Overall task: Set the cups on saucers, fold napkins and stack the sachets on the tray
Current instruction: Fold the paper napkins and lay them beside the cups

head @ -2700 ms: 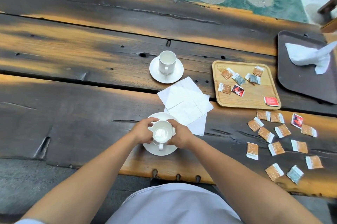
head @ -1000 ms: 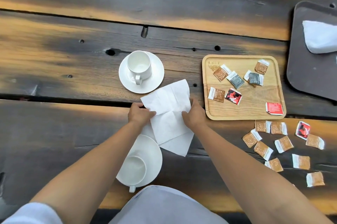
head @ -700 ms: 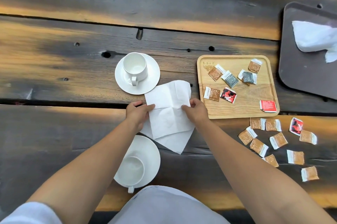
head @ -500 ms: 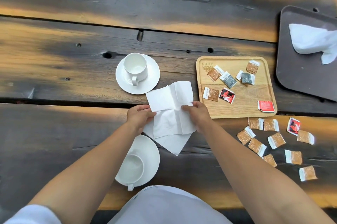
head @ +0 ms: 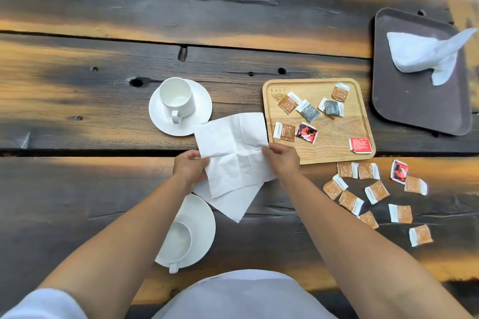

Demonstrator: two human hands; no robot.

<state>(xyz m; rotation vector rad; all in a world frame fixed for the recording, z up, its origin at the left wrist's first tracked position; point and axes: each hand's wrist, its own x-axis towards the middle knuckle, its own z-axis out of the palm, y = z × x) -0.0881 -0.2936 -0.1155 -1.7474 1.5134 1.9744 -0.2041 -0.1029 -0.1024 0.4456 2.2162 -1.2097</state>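
Pinching a creased white napkin (head: 233, 147) by its side edges, the left hand (head: 190, 167) takes it at 9 o'clock and the right hand (head: 282, 160) at 3 o'clock, each with curled fingers (head: 193, 156) and thumb closed on the paper. The napkin is spread open between the hands, and whether it is lifted clear cannot be told. It covers most of a second napkin (head: 233, 204), which lies flat on the tabletop (head: 77, 189) and pokes out toward 6 o'clock. At 11 o'clock from the napkin a far cup (head: 176, 97) stands upright on a far saucer (head: 199, 111), handle turned to 6 o'clock, and the napkin's far left corner meets that saucer's rim. At 7 o'clock a near cup (head: 178, 239) sits on a near saucer (head: 202, 217), partly hidden by the left forearm, with its handle also toward 6 o'clock. A wooden tray (head: 334, 150) lies at 2 o'clock, just beside the right hand, with seven sachets (head: 285, 132) scattered on it: brown, grey and red. Loose sachets (head: 375, 191), mostly brown, are strewn on the tabletop at 4 o'clock, near the tray's near rim. Beyond the wooden tray, at 1 o'clock, a dark tray (head: 414, 111) carries a crumpled white cloth (head: 425, 54).
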